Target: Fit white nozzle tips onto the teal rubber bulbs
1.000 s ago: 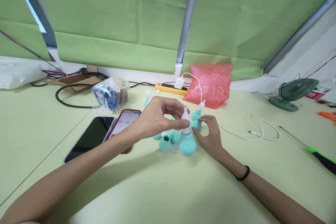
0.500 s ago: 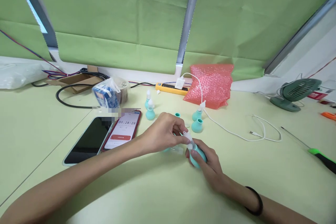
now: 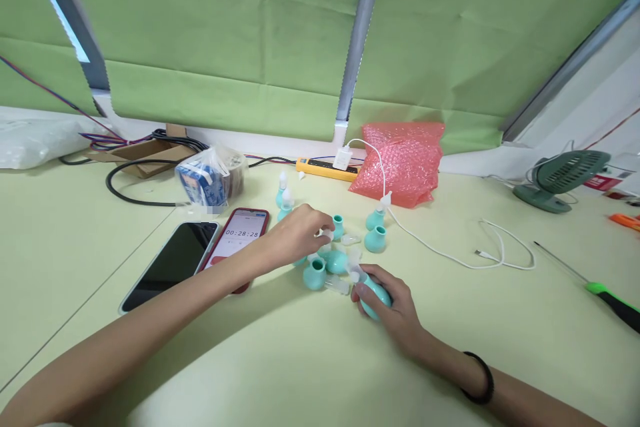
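Green blinds (image 3: 200,27) hang beyond the far edge of the table (image 3: 310,367), grey posts (image 3: 361,33) between them. Bluish light (image 3: 77,48) shows in a sliver above that edge's left part; past its right end stands a white wall (image 3: 607,77).

The squeeze bulbs (image 3: 376,303) look smooth and glossy (rubber or soft plastic, hard to tell); their nozzles (image 3: 355,271), translucent plastic. The bubble wrap (image 3: 400,167) is shiny, bumpy; the blind (image 3: 190,20) matt cloth; the box (image 3: 145,165) dull cardboard.
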